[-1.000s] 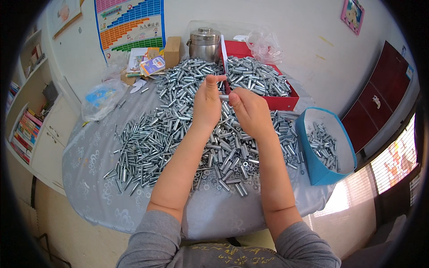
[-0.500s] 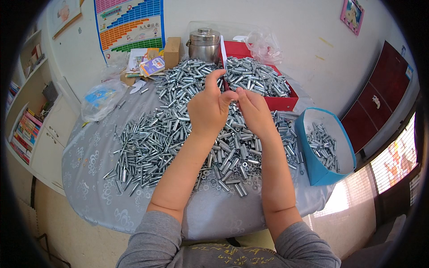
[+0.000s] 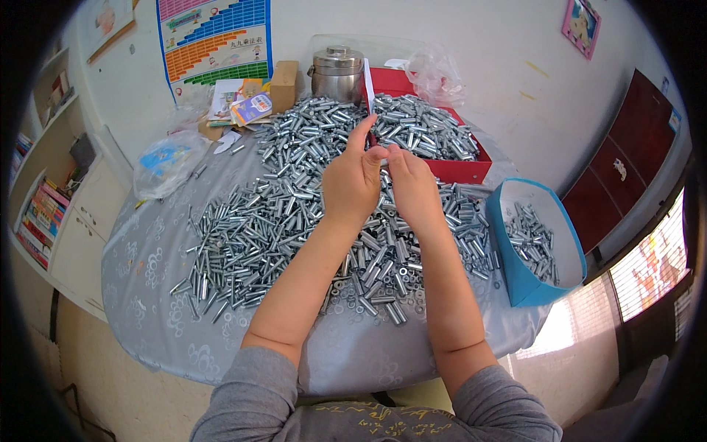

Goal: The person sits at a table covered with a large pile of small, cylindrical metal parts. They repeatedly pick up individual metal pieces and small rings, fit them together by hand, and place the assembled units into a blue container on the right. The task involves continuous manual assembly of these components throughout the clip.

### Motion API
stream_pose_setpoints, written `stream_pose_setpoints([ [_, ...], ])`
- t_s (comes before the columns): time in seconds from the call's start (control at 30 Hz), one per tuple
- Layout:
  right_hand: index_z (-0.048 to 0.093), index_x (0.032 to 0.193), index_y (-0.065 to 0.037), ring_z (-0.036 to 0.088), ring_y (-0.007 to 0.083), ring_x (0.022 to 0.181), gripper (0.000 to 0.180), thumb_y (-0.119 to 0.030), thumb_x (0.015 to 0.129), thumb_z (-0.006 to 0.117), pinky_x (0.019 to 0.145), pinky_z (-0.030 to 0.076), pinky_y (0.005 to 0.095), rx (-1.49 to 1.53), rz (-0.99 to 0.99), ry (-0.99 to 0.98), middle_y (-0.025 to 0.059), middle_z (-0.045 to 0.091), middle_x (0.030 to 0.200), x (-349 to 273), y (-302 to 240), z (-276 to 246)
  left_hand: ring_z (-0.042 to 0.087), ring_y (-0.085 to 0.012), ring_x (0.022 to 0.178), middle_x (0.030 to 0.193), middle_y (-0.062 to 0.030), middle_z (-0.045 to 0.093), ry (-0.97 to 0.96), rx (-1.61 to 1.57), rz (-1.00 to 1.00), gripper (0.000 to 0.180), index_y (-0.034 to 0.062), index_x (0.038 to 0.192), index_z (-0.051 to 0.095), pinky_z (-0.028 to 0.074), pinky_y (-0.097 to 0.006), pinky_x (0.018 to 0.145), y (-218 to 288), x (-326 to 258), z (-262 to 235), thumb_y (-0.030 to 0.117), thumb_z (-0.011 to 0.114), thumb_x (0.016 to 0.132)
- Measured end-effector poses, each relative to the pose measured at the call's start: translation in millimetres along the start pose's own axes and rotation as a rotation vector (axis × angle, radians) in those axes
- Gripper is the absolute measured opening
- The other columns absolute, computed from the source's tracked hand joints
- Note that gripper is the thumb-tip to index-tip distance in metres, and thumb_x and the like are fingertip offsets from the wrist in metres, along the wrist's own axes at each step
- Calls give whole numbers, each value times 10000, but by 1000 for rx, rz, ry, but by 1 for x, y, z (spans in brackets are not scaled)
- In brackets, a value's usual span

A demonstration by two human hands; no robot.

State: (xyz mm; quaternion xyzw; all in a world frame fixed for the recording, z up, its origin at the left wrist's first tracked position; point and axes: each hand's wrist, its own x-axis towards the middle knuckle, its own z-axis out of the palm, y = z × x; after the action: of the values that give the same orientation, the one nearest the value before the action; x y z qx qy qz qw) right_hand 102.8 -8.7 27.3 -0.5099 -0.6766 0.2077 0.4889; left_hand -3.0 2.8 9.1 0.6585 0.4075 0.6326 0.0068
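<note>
Hands are meeting above the worktop (image 3: 147, 309): left hand (image 3: 352, 180) and right hand (image 3: 412, 184) are pinching together on a small metal sleeve (image 3: 383, 156), likely stiff, slick, best gripped at its ends. Red tray (image 3: 456, 171) far and blue box (image 3: 526, 291) right are holding more sleeves.

Whatever the left hand (image 3: 352, 180) and right hand (image 3: 414, 188) pinch between their meeting fingertips is too small to identify. Both forearms hide the metal sleeves (image 3: 243, 236) under them. The red tray (image 3: 460, 171), at one o'clock, has its near left corner masked by the hands. At twelve o'clock, the wall chart (image 3: 213, 40) is cut off at its top edge. At nine o'clock, the bookshelf (image 3: 37, 221) blurs into the dark rim.
</note>
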Motion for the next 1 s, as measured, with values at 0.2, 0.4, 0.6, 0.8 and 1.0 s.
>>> stream_pose_setpoints([
  [0.2,485,957,-7,558,364,792,281,-261,891,385,693,418,413,32,-310,143,189,560,760,1,0,-1,487,-125,497,610,-34,551,-525,-852,-890,649,45,1070,570,333,-227,429,-15,8,-7,581,257,879],
  [0.4,493,928,-10,566,236,747,187,-187,876,459,661,421,301,95,55,-222,103,556,774,12,23,-12,598,-309,738,809,-128,625,-73,-146,-266,543,51,1051,559,452,-352,660,-6,-4,12,508,307,900],
  [0.6,508,950,-38,434,48,641,184,-194,867,456,535,346,176,429,-165,-329,-1,516,770,13,22,-14,584,-278,801,844,-155,606,-199,-380,-465,506,36,993,577,436,-322,723,-16,1,7,455,302,923],
  [0.8,511,969,-35,451,65,556,248,-235,867,405,437,345,201,357,62,-366,16,517,678,16,32,-16,570,-326,750,799,-154,596,-168,-205,-403,510,27,963,556,435,-359,682,-12,2,6,467,303,917],
  [1.0,497,965,-16,455,55,539,256,-242,889,405,441,328,187,433,98,-281,5,481,605,16,23,-14,578,-364,785,823,-178,609,-134,-125,-320,499,52,977,553,444,-404,664,-22,-3,11,490,329,899],
])
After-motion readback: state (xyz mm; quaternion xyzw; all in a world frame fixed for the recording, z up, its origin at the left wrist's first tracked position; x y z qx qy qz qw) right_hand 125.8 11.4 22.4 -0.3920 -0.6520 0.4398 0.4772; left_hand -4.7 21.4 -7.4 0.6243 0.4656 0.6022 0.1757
